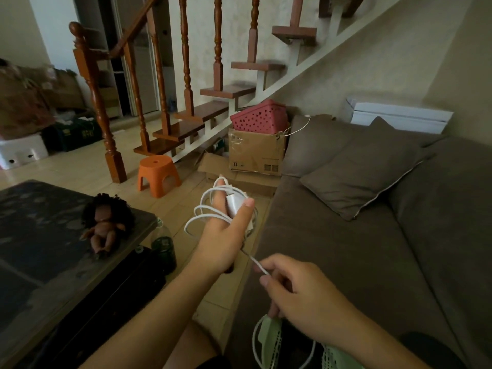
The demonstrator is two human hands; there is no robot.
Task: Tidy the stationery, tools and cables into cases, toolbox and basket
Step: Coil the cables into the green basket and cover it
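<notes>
By the brown sofa [346, 262] a green basket [269, 339] sits at the person's lap; the right hand [298, 294] pinches taut, and the left hand [223, 235] spools round raised fingers [218, 201], the white cable [198, 210], its charger plug [234, 206] pinned under the thumb, to coil it neatly

Doll [105, 225] on table [40, 230] (sofa [332, 262] right)

It is dim and brownish here. Soft daylight reaches in from the far left and puts a pale sheen on the floor tiles [69, 169]. My left hand [223, 235] and right hand [300, 296] are lit evenly, without hard shadows; the white charger [233, 206] is the brightest thing near me. The table [40, 222] sinks into dark. The wide lens bows the staircase [98, 102] and the wall [399, 62] at the edges. Fine detail is soft throughout.
</notes>
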